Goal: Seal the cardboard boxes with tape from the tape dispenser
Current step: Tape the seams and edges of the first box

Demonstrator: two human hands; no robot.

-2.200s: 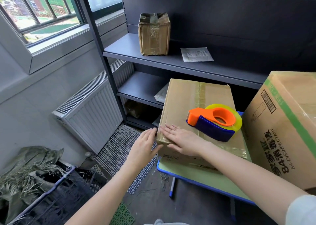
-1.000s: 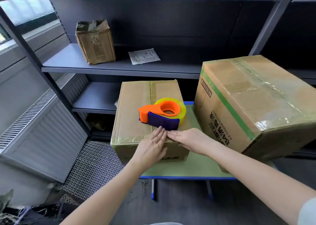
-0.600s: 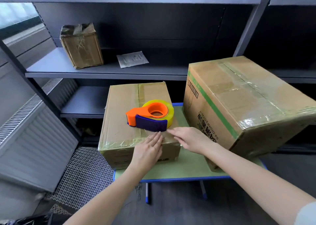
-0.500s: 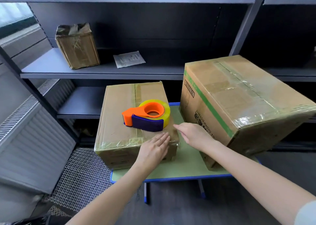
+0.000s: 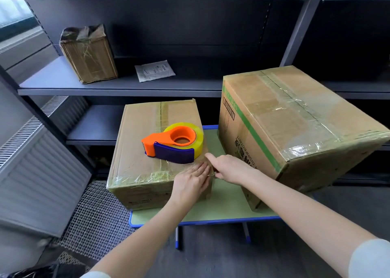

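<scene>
**A:** Where is the tape dispenser?

**B:** It lies flat on top of the small box, toward the near right part of the lid. It is just beyond both hands and apart from them.

**A:** And the left hand?

**B:** It is spread flat, fingers straight and close together. It presses on the near right corner of the small box, where clear tape crosses the edge, and it grasps nothing.

**A:** The right hand?

**B:** It is at the right edge of the same corner, just beside the left fingertips. The forefinger stretches along the top edge and the other fingers fold down against the side. I cannot tell whether it pinches anything there.

**A:** Where do the boxes stand?

**B:** The small box sits on the left of the green bench. The large box stands on the right of the bench, close beside the small one and tilted. Both have tape on their top seams. Behind them, a shelf holds a worn carton and a sheet of paper.
</scene>
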